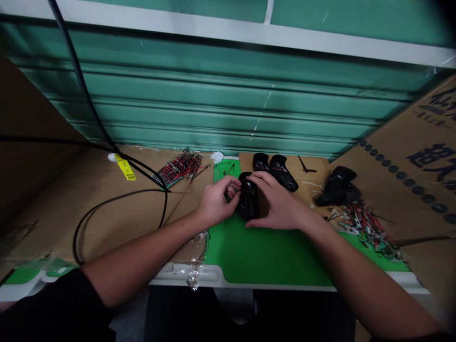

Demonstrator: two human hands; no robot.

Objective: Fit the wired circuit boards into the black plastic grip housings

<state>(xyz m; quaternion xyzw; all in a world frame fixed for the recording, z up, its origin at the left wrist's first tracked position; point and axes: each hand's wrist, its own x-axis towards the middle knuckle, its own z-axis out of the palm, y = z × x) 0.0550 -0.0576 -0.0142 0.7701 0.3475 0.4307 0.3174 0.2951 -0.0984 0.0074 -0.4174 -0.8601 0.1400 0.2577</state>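
L hand pinches wire in blk housing; R hand on it

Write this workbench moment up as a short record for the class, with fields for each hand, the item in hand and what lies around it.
Left hand: pinching thin wire at the housing
Right hand: fingers spread over the black plastic housing
Work surface: green mat
Nearby: red-and-black wire bundle; loose wire pile; other black housings

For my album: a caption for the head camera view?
Left hand and right hand grip a black plastic casing over a green bench mat.
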